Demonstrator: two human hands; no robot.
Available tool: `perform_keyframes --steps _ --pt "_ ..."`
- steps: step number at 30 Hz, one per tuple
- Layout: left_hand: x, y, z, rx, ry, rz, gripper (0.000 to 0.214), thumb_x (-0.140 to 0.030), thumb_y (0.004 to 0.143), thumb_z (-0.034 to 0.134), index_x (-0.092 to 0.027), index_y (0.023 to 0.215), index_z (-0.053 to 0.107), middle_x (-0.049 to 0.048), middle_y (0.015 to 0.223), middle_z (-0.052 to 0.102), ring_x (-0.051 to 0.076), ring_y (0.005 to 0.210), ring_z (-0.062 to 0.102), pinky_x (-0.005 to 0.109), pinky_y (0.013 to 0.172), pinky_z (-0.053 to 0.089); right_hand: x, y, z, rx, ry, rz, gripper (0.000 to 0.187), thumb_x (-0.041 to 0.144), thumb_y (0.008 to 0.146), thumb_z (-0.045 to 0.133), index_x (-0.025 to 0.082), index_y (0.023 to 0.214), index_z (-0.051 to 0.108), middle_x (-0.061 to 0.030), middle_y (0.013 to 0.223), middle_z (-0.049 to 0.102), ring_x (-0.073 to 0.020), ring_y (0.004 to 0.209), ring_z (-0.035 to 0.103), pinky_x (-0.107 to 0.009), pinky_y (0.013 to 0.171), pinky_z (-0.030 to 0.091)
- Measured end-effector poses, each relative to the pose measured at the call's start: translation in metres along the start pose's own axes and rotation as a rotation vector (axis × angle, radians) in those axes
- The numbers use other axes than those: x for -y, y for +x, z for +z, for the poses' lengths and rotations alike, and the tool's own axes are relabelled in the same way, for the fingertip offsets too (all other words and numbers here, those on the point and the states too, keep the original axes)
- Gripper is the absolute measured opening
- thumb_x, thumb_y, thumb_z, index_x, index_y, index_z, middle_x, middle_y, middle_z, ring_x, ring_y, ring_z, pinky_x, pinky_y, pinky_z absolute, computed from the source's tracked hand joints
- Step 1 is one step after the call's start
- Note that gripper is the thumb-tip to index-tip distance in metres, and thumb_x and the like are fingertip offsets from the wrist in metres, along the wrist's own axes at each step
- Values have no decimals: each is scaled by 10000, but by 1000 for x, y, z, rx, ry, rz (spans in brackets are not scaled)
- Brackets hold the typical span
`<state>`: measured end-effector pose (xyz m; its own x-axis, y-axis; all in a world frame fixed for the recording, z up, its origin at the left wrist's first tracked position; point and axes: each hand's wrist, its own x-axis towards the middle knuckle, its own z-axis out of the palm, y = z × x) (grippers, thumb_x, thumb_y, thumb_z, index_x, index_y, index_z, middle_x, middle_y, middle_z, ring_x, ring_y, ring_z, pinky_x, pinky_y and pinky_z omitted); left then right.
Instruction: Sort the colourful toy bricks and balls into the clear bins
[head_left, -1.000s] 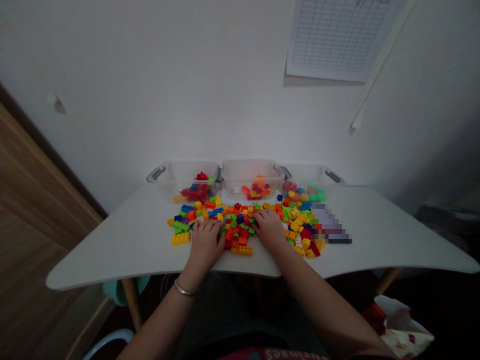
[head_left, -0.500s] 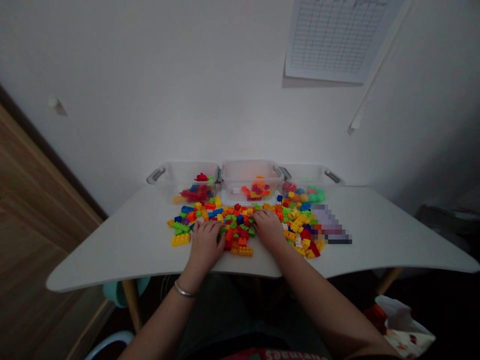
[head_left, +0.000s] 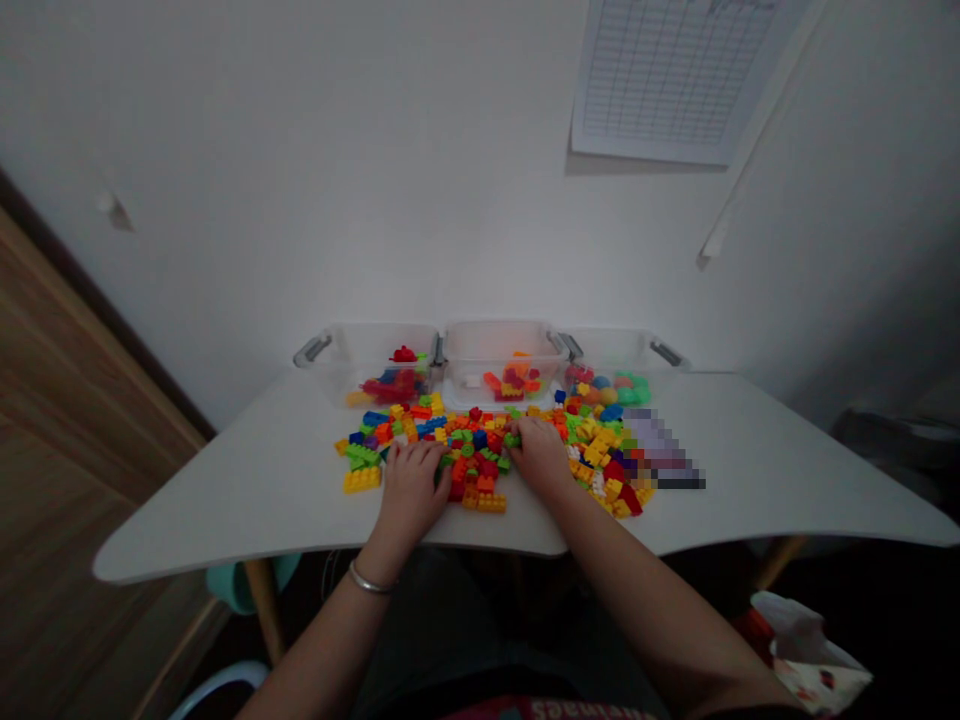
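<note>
A heap of small plastic building bricks in red, yellow, green, blue and orange lies spread on the white table. My left hand rests flat on the heap's left part, fingers stretched out, a metal bangle on the wrist. My right hand lies on the heap's middle. Its fingertips are drawn together round a green brick.
Three clear plastic bins stand in a row at the table's back against the wall: left bin, middle bin, right bin, each with some coloured pieces. A blurred patch lies right of the heap. A paper chart hangs on the wall.
My right hand's fingers have closed in towards a green brick at the heap's middle. My left hand has stayed where it was.
</note>
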<state>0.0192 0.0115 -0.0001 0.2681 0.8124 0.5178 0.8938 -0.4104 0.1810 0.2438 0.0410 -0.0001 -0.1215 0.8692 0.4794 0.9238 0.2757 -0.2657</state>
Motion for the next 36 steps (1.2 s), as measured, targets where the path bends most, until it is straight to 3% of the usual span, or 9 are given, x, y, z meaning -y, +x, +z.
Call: perform_keyframes --steps 7,13,17,22,28,36 --pt "0 0 -1 -6 -16 -7 273 -269 854 490 -215 1068 650 93 1129 684 286 1080 586 554 1076 280 -4 3 2 -52 91 50 85 161 785 564 230 827 539 -62 935 682 -237 923 598 -351 816 434" --pt "-1 1 -2 5 -32 -19 267 -274 857 489 -214 1060 651 87 1131 684 282 1089 584 557 1084 269 -10 7 1 -214 409 209 167 342 778 602 225 858 515 -45 890 665 -226 849 619 -342 758 474" --pt "-1 1 -1 6 -29 -10 277 -268 859 489 -203 1075 649 90 1138 681 281 1093 583 561 1084 275 -11 22 -19 -282 531 254 267 435 765 617 219 903 541 -47 882 667 -227 828 631 -333 725 487" --pt "-1 0 -2 -2 -36 -14 277 -269 851 493 -218 1070 654 92 1141 682 286 1094 583 566 1078 284 -21 59 -56 -416 560 188 266 378 811 575 186 991 611 -72 955 673 -217 858 626 -348 786 498" --pt "0 0 -1 -7 -45 -16 278 -260 850 493 -215 1072 653 89 1137 682 284 1094 582 575 1083 279 -36 108 -75 -408 326 65 248 265 804 611 195 1023 701 -85 1007 669 -234 993 590 -396 936 454" --pt "0 -1 -1 8 -53 -17 269 -258 858 490 -216 1076 642 80 1146 677 278 1105 574 567 1089 266 -42 138 -54 -212 166 93 349 182 781 584 242 1100 713 -56 1057 687 -215 988 622 -368 935 472"
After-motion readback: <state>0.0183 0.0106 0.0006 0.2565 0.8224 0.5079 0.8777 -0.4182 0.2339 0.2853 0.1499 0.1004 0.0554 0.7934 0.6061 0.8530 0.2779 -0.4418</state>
